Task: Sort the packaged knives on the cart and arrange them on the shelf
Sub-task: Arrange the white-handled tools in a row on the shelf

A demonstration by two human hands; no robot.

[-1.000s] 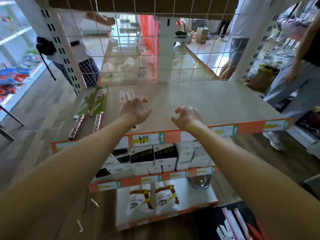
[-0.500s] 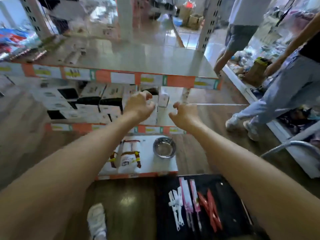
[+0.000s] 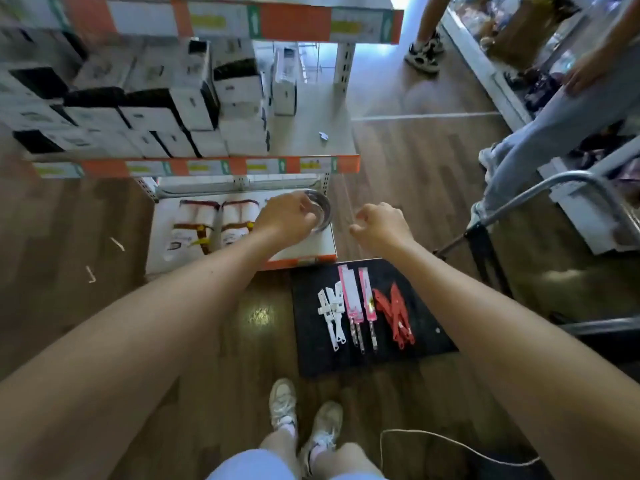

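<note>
Tipping down from the top shelf, my view had dropped past the boxes point(image 3: 166, 109) to the floor, and the cart point(image 3: 408, 337) now lay below me, so I judged the placing done and the next pick about to start. On the left, the shelf point(image 3: 294, 26) kept its orange-and-white price strip, with glossy black-and-white cartons stacked beneath. My left hand point(image 3: 285, 216) hung loosely curled, holding nothing, over a shiny steel bowl point(image 3: 320, 209) on the bottom tier. My right hand point(image 3: 379, 225) was also half-curled and bare, above the wood-grain floor. Further right, on the cart's matte black deck, flat carded knives waited in three groups: white knives point(image 3: 330, 311), pink knives point(image 3: 358, 299) with slim metal handles, and red knives point(image 3: 396, 311) crossed in a loose pile.
</note>
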